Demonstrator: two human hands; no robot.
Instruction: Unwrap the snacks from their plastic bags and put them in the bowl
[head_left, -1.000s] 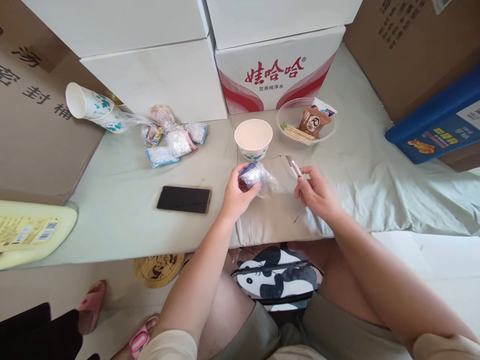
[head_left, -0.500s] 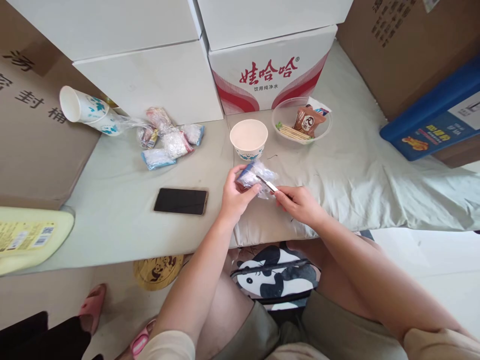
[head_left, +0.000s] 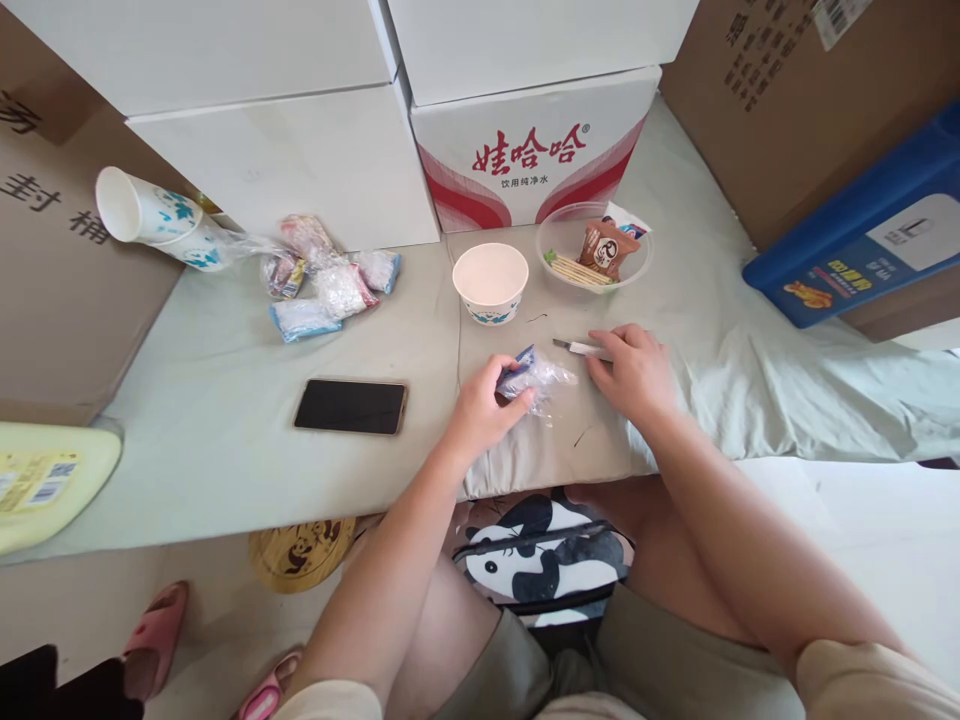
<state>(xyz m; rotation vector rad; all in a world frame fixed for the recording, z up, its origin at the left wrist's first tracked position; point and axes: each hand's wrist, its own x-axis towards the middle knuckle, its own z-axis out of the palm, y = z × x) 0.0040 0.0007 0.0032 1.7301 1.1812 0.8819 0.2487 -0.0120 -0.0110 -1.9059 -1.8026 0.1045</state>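
Note:
My left hand (head_left: 486, 405) is closed round a small packet (head_left: 536, 382) with a blue edge and crinkled clear wrap, just above the cloth. To its right, my right hand (head_left: 637, 375) has thumb and fingers on the white handle of a slim craft knife (head_left: 577, 348). The knife is low at the cloth, blade pointing left; whether it rests on the cloth I cannot tell. Beyond the packet stands a white paper bowl (head_left: 490, 285) with a blue pattern, its visible inside bare.
A clear plastic bowl (head_left: 551, 225) holds sticks and a brown packet. On the left lie a phone (head_left: 351, 406), several wrapped packets (head_left: 341, 292) and tipped paper cups (head_left: 154, 215). White cartons (head_left: 532, 160) stand behind; a blue container (head_left: 862, 235) is at right. A person's sandalled foot (head_left: 157, 630) shows below.
My right hand has drawn the knife away from the packet, to the right and down towards the cloth. My left hand has lowered slightly, still holding the packet.

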